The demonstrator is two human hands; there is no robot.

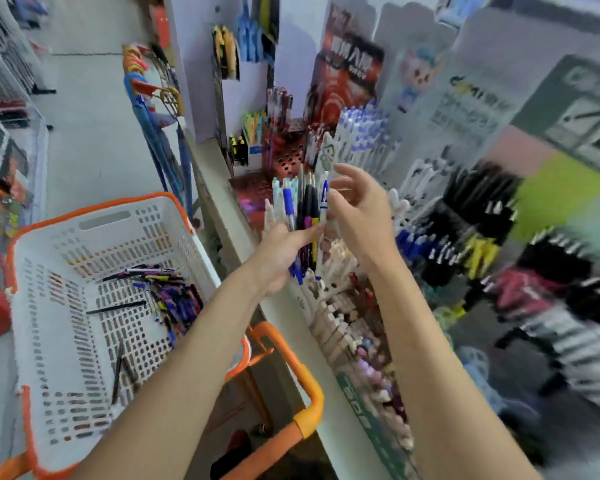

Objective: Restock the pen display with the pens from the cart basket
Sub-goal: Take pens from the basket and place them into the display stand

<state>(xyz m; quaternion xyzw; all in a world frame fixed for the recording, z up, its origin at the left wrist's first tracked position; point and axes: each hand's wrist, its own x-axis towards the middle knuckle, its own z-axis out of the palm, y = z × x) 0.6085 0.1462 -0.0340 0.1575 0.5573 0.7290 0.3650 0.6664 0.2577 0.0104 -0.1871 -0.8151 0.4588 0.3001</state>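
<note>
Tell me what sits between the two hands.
In the head view, a bunch of mixed blue, black and white plastic pens stands upright between them, gripped by the left hand; the right hand touches its white outermost pen.

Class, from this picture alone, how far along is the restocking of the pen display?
Done: the display already holds rows of pens, though which are new is unclear. In hand: the left hand grips a bunch; the right hand pinches a white pen from it. Left: a pile of pens lies in the basket, so it is partway.
</note>
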